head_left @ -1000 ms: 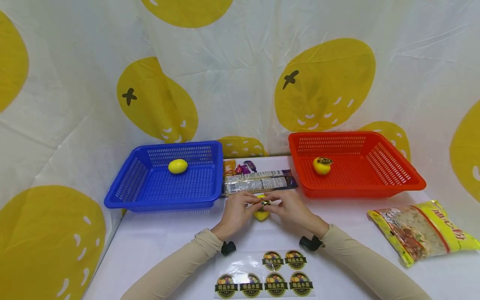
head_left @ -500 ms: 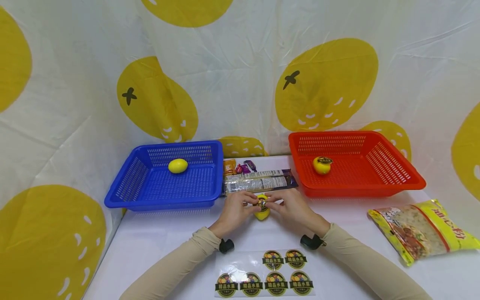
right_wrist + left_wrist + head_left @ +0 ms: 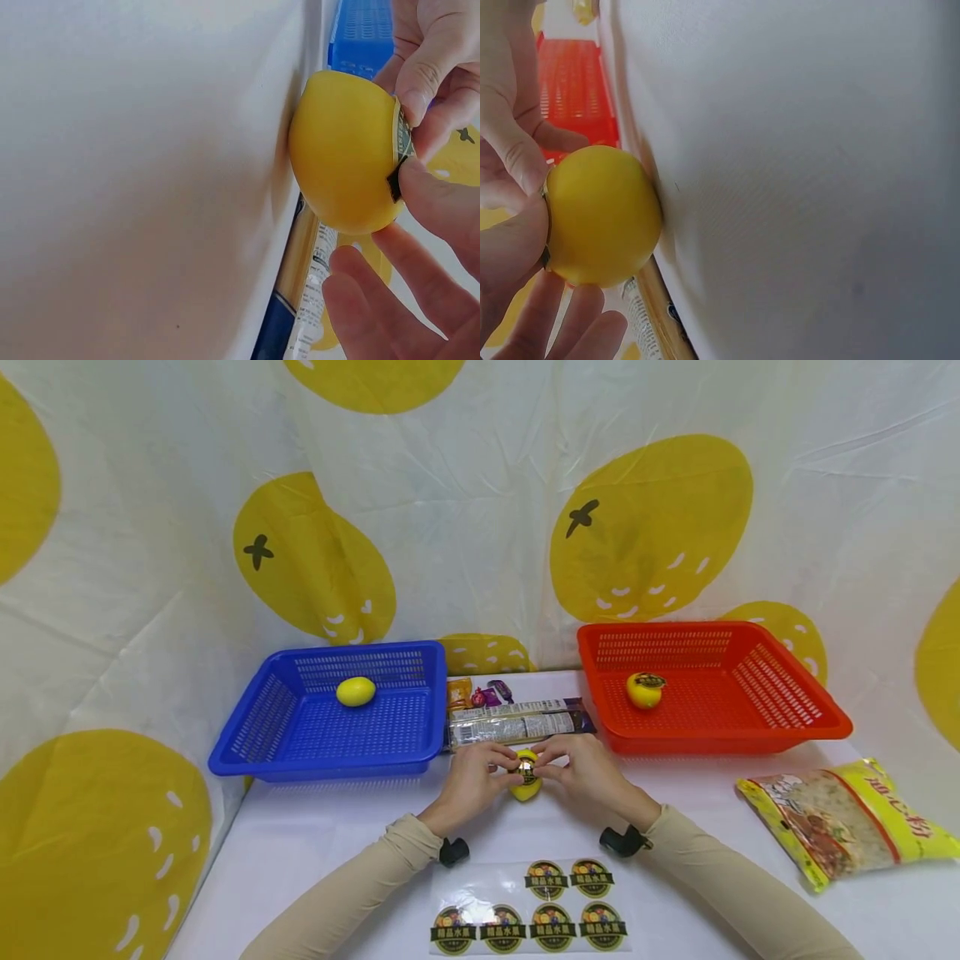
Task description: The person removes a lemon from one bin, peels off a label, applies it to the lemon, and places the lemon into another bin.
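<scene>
A yellow lemon rests on the white tablecloth between both hands. On its top lies a round black-and-gold sticker. My left hand holds the sticker's left edge with thumb and index finger; in the left wrist view the thumb sits at that edge, the other fingers loosely curved beside the lemon. From the right, my right hand holds the opposite edge. In the right wrist view, a dark end of the sticker stands slightly off the lemon under the thumb. The index fingertips are partly hidden.
A sheet of stickers lies in front. At back left is a blue basket with a lemon; at back right, a red basket holds a stickered lemon. Snack packets lie between; a yellow food bag lies right.
The sticker, earlier bent between the fingertips over the lemon, now lies flatter on its top. Both hands have stayed almost in place.
</scene>
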### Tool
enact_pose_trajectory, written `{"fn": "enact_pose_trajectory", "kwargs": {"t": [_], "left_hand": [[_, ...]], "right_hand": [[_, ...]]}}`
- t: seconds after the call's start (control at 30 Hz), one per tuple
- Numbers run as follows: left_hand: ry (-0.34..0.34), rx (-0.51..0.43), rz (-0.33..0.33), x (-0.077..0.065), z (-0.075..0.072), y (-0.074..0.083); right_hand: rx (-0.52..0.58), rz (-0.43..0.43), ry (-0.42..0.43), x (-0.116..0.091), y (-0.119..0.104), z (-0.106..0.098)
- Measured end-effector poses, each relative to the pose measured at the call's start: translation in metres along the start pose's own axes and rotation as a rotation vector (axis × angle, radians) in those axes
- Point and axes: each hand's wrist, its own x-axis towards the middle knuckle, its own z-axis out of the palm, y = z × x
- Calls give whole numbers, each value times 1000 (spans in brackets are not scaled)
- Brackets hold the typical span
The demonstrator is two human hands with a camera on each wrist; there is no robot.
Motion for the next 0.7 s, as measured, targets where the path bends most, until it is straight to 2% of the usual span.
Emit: {"fn": "enact_pose_trajectory", "kwargs": {"t": [0.4,0.7], "left_hand": [[-54,-53,-30,2,-2,-3],[-103,-66,-56,3,-3,-2]], "right_hand": [[36,0,-38,0,7,1],[95,44,-75,4,8,0]]}}
